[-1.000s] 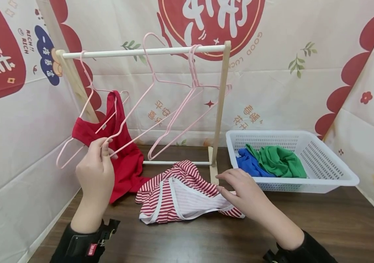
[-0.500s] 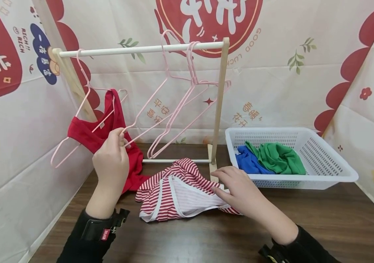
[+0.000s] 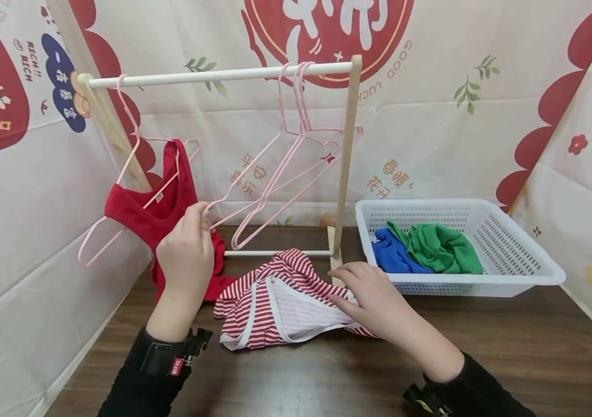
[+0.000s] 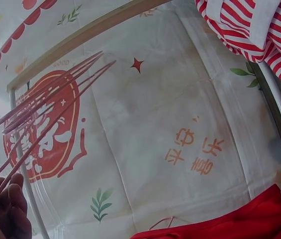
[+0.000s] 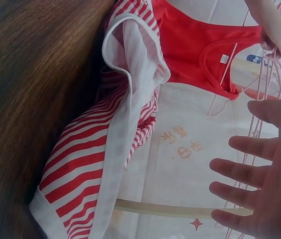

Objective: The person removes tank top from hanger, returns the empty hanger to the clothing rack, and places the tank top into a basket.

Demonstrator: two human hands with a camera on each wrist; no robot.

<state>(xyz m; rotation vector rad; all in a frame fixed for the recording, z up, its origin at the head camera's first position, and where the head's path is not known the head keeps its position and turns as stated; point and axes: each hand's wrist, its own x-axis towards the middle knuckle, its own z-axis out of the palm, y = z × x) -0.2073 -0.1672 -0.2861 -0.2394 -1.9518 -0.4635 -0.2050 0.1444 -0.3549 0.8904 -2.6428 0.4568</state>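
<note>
Left hand [image 3: 187,250] raised at about 9 o'clock of the table, fingertips pinching the lower end of a pink hanger [image 3: 254,191] still hooked on the rail [image 3: 212,75], among two or three hangers bunched toward the 1 o'clock end of the rack. Right hand [image 3: 374,295] low at 5 o'clock, fingers straight and slightly spread, resting on or just over the edge of the striped top [image 3: 280,301] lying crumpled on the table [image 3: 327,376]; contact hard to confirm from the wrist view. Red top [image 3: 165,214] on its own hanger at 10 o'clock, just behind the left hand. Basket [image 3: 509,255] at 3 o'clock, with blue and green cloth inside. Risks, as a judgement: hooks tangled together, so pulling one could drag its neighbours off the rail; pinch thin and near the tip, so a slip likely; left wrist close enough to brush the red top loose.
</note>
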